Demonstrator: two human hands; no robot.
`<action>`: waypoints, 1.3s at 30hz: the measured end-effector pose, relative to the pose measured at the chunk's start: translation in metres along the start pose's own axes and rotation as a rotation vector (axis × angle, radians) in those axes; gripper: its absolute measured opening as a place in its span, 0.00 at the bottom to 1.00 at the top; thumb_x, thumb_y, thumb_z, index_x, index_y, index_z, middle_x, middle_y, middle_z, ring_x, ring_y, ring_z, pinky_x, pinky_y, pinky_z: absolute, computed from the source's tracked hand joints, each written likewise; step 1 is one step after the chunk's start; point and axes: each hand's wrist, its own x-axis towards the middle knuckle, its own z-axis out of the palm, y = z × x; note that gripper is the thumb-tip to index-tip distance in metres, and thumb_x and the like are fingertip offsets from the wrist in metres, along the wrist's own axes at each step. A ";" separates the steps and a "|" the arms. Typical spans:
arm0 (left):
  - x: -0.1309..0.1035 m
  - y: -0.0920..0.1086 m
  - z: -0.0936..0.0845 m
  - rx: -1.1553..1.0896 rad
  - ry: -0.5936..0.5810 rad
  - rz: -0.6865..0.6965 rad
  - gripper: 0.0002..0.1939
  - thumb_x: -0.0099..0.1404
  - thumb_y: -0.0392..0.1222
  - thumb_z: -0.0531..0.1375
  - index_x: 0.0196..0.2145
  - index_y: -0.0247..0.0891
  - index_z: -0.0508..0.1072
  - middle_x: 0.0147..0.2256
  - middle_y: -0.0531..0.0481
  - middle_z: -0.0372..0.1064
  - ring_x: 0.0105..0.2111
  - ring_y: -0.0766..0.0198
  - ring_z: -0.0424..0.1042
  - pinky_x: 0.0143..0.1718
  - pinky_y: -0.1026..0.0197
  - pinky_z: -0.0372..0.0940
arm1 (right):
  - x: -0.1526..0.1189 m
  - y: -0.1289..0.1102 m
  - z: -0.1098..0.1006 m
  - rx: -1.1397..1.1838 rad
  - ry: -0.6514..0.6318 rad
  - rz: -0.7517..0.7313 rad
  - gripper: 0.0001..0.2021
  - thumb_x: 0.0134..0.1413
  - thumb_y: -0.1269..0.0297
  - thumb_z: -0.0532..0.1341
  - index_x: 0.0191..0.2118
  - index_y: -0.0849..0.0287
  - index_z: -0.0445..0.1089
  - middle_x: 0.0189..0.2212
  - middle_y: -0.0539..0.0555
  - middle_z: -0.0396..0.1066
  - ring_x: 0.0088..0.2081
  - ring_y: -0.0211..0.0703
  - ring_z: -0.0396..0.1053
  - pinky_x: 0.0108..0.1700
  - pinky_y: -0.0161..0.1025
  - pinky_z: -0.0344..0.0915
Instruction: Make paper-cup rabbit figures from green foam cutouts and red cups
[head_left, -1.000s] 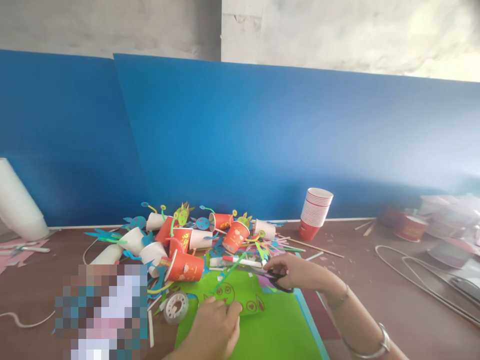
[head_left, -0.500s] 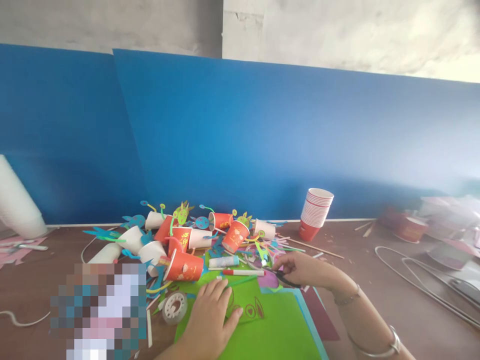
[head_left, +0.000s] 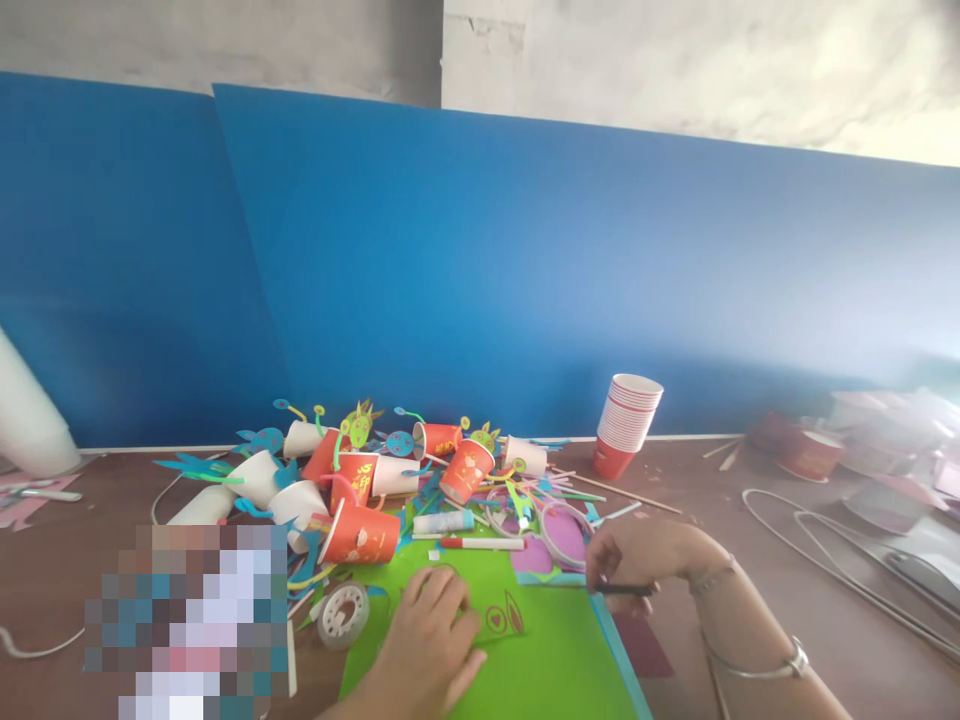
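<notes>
My left hand [head_left: 431, 635] rests palm down on a green sheet [head_left: 551, 665], beside shapes drawn in dark outline, one with a heart inside; part of the drawing is under the hand. Its fingers are loosely bent, with nothing seen in them. At the sheet's upper right, my right hand [head_left: 621, 562] is closed around black-handled scissors [head_left: 628, 589]; their blades point left over the sheet. A red and white marker [head_left: 484, 544] and a glue stick [head_left: 444, 522] lie above the left hand. A tape roll [head_left: 343, 615] sits left of it.
Decorated cups [head_left: 361, 532] lie heaped behind the sheet. A stack of cups [head_left: 628, 425] stands near the blue partition [head_left: 450, 270]. White cable [head_left: 817, 550] curves across the right side. Sticks and purple paper [head_left: 564, 532] lie behind my right hand. A blurred, pixelated area covers the lower left.
My right hand has moved right and toward me with the scissors, uncovering purple paper and a clear ring. My left hand's fingers have curled in more on the sheet.
</notes>
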 end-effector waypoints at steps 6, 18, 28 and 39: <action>0.000 -0.001 0.013 0.081 0.130 0.136 0.07 0.59 0.34 0.58 0.25 0.39 0.64 0.22 0.55 0.63 0.25 0.63 0.60 0.33 0.58 0.52 | 0.018 0.011 0.003 0.146 -0.123 -0.078 0.15 0.35 0.60 0.72 0.31 0.62 0.75 0.14 0.44 0.69 0.14 0.29 0.63 0.16 0.24 0.58; -0.002 0.004 0.015 0.226 0.203 0.167 0.11 0.57 0.24 0.50 0.24 0.39 0.60 0.16 0.55 0.59 0.19 0.62 0.57 0.28 0.58 0.45 | 0.056 0.019 0.019 0.499 -0.322 -0.269 0.23 0.28 0.56 0.75 0.33 0.64 0.74 0.19 0.47 0.73 0.16 0.29 0.67 0.16 0.24 0.60; -0.004 0.006 0.013 0.220 0.174 0.142 0.11 0.55 0.24 0.51 0.26 0.40 0.57 0.17 0.55 0.59 0.19 0.62 0.58 0.28 0.58 0.46 | 0.058 0.021 0.020 0.506 -0.370 -0.290 0.21 0.37 0.54 0.72 0.33 0.67 0.73 0.16 0.47 0.72 0.12 0.30 0.65 0.09 0.23 0.52; -0.007 0.007 0.013 0.191 0.113 0.122 0.10 0.53 0.25 0.53 0.26 0.40 0.60 0.17 0.55 0.61 0.19 0.61 0.59 0.28 0.58 0.48 | 0.066 0.026 0.023 0.554 -0.361 -0.267 0.19 0.34 0.57 0.73 0.32 0.66 0.75 0.16 0.47 0.72 0.12 0.28 0.65 0.08 0.21 0.48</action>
